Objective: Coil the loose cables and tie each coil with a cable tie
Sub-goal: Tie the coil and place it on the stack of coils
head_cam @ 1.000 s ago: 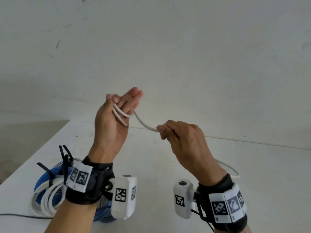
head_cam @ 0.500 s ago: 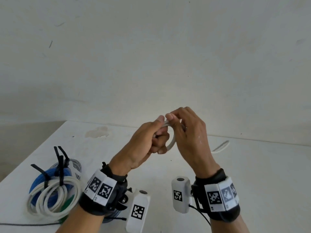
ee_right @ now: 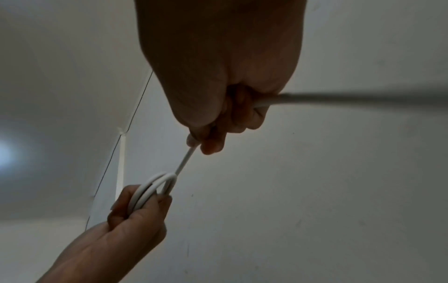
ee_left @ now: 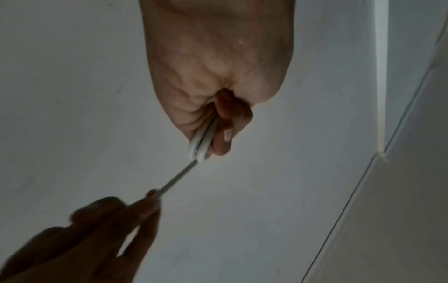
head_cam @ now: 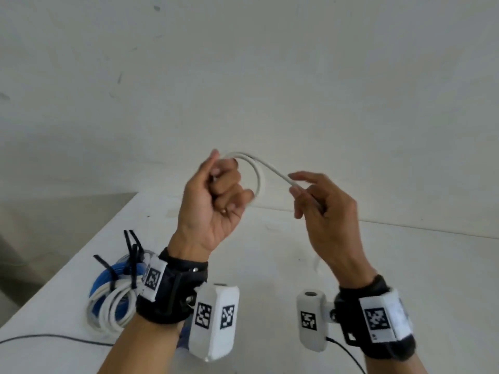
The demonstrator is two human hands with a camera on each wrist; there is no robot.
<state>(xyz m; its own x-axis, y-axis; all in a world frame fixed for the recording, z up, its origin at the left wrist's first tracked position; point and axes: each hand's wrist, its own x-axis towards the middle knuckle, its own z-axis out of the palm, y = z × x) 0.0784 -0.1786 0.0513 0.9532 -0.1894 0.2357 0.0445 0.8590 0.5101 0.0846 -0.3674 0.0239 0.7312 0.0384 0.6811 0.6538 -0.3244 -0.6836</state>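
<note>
— Left hand [head_cam: 213, 201]?
— Curled round white cable [head_cam: 260, 175] loops, raised above the table [head_cam: 297, 265].
— Right hand [head_cam: 324, 211]?
— Pinching the cable's free run, just beside. Tied coils [head_cam: 113, 298] lower left.

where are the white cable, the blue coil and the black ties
white cable [head_cam: 272, 171], head view, stretch between the hands
blue coil [head_cam: 101, 282], head view, its left edge
black ties [head_cam: 132, 248], head view, upright tails

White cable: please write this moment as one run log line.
step: coiling | left hand: grips white cable loops | right hand: pinches free strand | tie: not yet on
</note>
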